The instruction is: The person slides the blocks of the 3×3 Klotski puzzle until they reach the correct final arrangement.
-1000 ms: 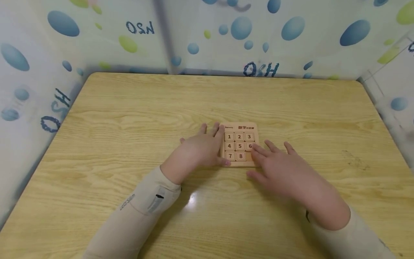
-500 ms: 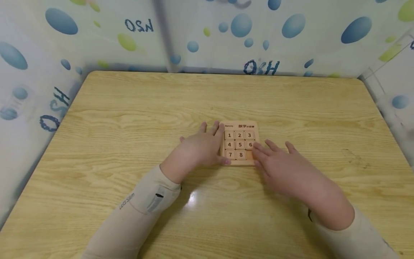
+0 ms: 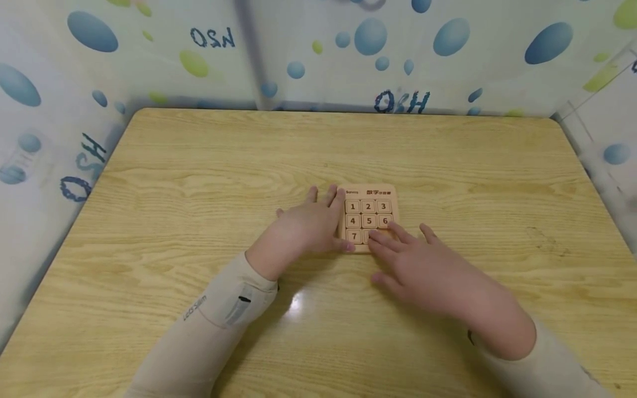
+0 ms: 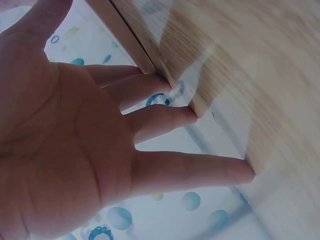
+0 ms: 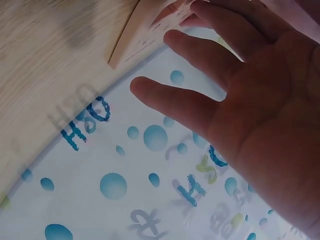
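Observation:
In the head view a wooden number slide puzzle (image 3: 368, 192) lies flat on the table. Tiles 1 to 7 show in order from the top row down; the lower right of the board is covered. My left hand (image 3: 306, 229) lies along its left side, thumb at the bottom left corner, fingers straight. The left wrist view shows those fingertips (image 4: 242, 170) down at the tabletop and the board's edge. Above the board's lower right reaches my right hand (image 3: 428, 271), its index fingertip over the 8 tile (image 3: 366, 236). Its fingers are spread in the right wrist view.
The wood-grain table (image 3: 224, 155) extends around the puzzle on all sides. Behind it stands a pale wall (image 3: 318, 22) patterned with blue and green drops, which also closes off the left and right sides.
My right hand has shifted left, from the open slot beside the 8 tile to over that tile, which is now mostly covered. My left hand stays put against the puzzle.

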Available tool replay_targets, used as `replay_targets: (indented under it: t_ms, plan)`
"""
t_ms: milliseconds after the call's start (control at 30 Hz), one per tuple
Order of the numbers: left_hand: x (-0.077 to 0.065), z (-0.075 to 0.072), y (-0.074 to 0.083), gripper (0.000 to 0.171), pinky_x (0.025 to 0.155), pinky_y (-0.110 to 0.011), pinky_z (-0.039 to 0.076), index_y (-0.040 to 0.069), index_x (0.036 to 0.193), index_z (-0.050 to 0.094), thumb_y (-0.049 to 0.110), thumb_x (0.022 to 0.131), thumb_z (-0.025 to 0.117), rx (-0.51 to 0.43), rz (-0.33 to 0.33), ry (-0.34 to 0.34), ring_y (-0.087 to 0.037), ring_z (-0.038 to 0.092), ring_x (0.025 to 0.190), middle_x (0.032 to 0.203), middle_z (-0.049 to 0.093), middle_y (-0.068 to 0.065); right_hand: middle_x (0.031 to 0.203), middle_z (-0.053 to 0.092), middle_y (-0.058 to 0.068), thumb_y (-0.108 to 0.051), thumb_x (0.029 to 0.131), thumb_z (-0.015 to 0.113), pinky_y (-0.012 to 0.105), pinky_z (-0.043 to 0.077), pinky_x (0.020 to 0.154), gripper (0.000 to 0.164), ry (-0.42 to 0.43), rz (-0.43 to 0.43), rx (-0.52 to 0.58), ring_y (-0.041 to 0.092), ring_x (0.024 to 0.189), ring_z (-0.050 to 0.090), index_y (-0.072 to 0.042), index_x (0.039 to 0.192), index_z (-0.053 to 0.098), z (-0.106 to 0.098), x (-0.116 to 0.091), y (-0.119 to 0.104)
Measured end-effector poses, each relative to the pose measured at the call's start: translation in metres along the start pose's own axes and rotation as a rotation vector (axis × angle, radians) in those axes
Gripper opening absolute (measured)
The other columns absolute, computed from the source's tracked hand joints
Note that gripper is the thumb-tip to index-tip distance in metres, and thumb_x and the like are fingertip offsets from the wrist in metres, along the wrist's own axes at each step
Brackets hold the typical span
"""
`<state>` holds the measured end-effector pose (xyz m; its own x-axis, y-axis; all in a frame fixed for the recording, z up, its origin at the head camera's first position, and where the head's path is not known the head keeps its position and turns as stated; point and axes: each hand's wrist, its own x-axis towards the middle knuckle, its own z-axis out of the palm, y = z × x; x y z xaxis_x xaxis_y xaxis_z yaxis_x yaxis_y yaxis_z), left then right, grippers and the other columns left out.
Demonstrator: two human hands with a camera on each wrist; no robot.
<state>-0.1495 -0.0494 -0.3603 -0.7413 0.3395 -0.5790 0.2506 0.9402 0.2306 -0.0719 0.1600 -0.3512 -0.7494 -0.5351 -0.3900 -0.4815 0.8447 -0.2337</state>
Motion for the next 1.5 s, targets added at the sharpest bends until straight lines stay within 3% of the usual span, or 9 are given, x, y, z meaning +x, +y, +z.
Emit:
replay_targets:
  t_ms: [300, 867, 1500]
  plan:
    - [0.001, 0.0, 0.002, 0.118, 0.109, -0.092, 0.023, 0.02, 0.173, -0.002, 0.065, 0.093, 0.071, 0.008, 0.001, 0.002, -0.04, -0.004, 0.167, 0.181, -0.006, -0.001, 0.174, 0.036, 0.002, -0.051, 0.11, 0.051, 0.085, 0.021, 0.121, 0.065, 0.017, 0.001, -0.014, 0.04, 0.163, 0.028, -0.013, 0.162, 0.046, 0.0, -0.004, 0.001]
    - [-0.002, 0.003, -0.001, 0.12, 0.112, -0.091, 0.021, 0.02, 0.173, -0.003, 0.066, 0.092, 0.073, -0.017, 0.002, 0.005, -0.038, -0.006, 0.167, 0.181, -0.007, 0.0, 0.173, 0.038, 0.003, -0.053, 0.11, 0.051, 0.084, 0.017, 0.123, 0.067, -0.032, 0.064, -0.01, 0.043, 0.162, 0.029, -0.011, 0.162, 0.047, -0.008, -0.004, 0.007]
    - [0.001, 0.004, -0.003, 0.12, 0.11, -0.092, 0.021, 0.021, 0.173, -0.002, 0.067, 0.091, 0.072, -0.005, 0.008, 0.017, -0.039, -0.005, 0.167, 0.181, -0.007, 0.0, 0.174, 0.035, 0.005, -0.052, 0.11, 0.052, 0.084, 0.018, 0.122, 0.064, -0.009, 0.087, -0.022, 0.045, 0.162, 0.028, -0.013, 0.16, 0.05, -0.01, -0.006, 0.013]
